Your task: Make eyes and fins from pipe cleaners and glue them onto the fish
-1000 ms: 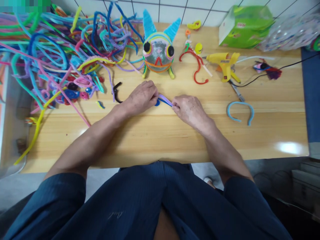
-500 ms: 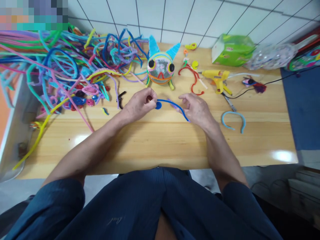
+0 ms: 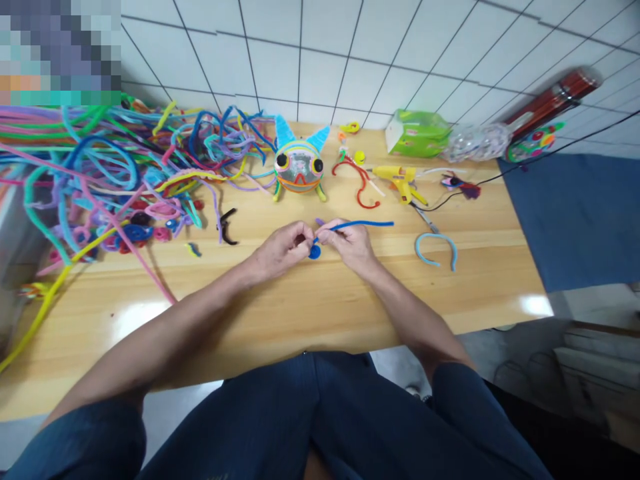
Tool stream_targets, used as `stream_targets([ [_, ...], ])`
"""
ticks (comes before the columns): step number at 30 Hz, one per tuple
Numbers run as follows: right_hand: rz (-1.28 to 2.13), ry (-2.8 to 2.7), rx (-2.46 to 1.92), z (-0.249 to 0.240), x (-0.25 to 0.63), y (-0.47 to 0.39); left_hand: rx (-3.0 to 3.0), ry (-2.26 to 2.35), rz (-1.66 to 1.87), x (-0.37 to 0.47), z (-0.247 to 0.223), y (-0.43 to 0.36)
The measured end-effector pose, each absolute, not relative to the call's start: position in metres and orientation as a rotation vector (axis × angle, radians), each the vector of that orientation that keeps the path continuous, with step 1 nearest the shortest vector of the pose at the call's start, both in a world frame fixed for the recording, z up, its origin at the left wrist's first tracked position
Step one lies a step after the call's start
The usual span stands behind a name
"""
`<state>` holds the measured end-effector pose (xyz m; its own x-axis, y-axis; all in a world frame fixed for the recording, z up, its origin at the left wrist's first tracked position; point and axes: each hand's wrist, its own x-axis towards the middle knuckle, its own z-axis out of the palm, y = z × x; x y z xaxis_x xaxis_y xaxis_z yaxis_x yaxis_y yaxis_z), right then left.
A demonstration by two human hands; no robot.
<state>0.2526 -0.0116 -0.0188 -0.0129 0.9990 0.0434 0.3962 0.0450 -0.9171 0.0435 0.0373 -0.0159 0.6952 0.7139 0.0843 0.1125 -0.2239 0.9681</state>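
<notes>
A blue pipe cleaner (image 3: 373, 223) runs from between my hands out to the right, over the back of my right hand. At its left end is a flat blue coil (image 3: 314, 253), just below my fingertips. My left hand (image 3: 284, 248) is closed in a pinch on the pipe cleaner close to the coil. My right hand (image 3: 347, 243) pinches the same pipe cleaner right beside it, the fingertips almost touching. A bit of purple shows behind my right fingers. Beyond my hands stands a creature figure (image 3: 300, 175) with light blue ears and big button eyes.
Tangled pipe cleaners (image 3: 100, 167) heap up at the left. To the right lie a yellow glue gun (image 3: 397, 180), red bent pipe cleaners (image 3: 363, 183), scissors (image 3: 425, 219) and a light blue curved piece (image 3: 436, 240). A green packet (image 3: 420, 133) stands by the tiled wall.
My right hand has moved left to meet my left hand and now grips the blue pipe cleaner, whose free end swings up to the right. The camera view has shifted.
</notes>
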Motion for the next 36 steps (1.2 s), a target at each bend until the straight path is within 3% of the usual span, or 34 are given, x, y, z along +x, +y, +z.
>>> stream_targets([
  [36, 0.821, -1.383, -1.287, -0.024, 0.249, -0.017, 1.242, 0.633, 0.629, 0.053, -0.026, 0.036],
])
